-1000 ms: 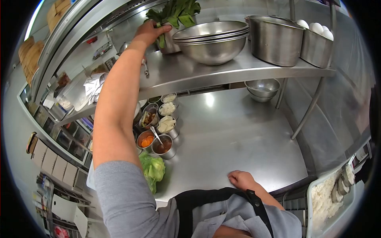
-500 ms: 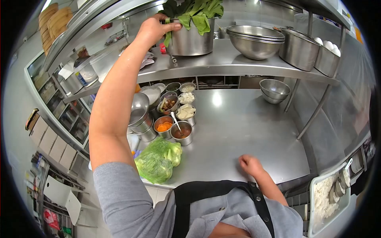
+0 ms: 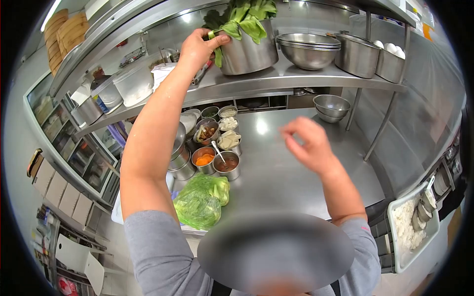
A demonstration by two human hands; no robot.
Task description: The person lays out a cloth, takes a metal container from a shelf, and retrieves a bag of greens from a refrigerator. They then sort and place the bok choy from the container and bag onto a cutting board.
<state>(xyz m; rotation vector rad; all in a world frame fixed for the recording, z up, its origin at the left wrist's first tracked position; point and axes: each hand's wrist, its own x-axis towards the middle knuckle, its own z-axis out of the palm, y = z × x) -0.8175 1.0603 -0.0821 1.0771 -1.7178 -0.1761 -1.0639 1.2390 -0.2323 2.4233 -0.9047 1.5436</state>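
My left hand (image 3: 201, 47) is closed on the left rim of a steel pot (image 3: 249, 55) on the raised shelf. Green leafy vegetables (image 3: 249, 19) stick up out of that pot, and a stalk lies beside my thumb. Over the worktop, below the shelf, my right hand (image 3: 310, 144) is raised with its fingers bent and apart. Nothing shows in it, though it is slightly blurred. A stack of steel bowls (image 3: 308, 53) sits right beside the pot.
Steel cups of carrot slices (image 3: 203, 159), brown sauce with a spoon (image 3: 227, 166) and white slices (image 3: 229, 141) crowd the worktop's left. Bagged greens (image 3: 200, 201) lie in front. Two bowls (image 3: 332, 106) stand at the back right; a tray (image 3: 410, 232) is lower right.
My left hand and the pot have shifted right, close to the stacked bowls. My right hand has risen from low over the worktop, and its curled fingers have opened. The view has turned slightly.
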